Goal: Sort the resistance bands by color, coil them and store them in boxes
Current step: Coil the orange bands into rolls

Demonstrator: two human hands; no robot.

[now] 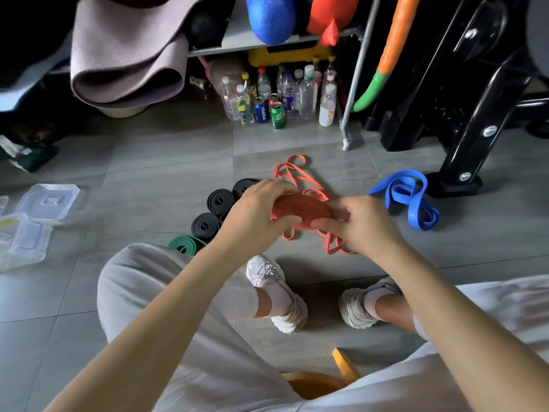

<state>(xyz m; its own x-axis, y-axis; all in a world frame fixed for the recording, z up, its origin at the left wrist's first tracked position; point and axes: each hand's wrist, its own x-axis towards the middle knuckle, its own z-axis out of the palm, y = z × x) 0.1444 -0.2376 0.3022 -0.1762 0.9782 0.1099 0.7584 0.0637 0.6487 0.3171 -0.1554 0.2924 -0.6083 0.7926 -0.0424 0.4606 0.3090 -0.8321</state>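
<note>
The person sits low over the tiled floor [148, 173], and I'd say the coiling step is in hand, with the orange band [300, 211] as the one being worked. Its wound part is a flat disc held just above the floor between both hands. The left hand [258, 209] curls round the disc's left edge, and the right hand [356, 224] pinches its near right edge with bent fingers. The band's loose tail [292, 171] lies in tangled loops on the floor beyond and beneath the hands. Several black coils [219, 201] and a green coil [185, 245] sit just left of the hands, already rolled. A blue band [407, 197] lies uncoiled to the right. The clear boxes [20, 242] stand well apart at the far left. Next, I judge, the disc needs turning while the tail feeds in flat and tight, so the wraps don't spring loose.
</note>
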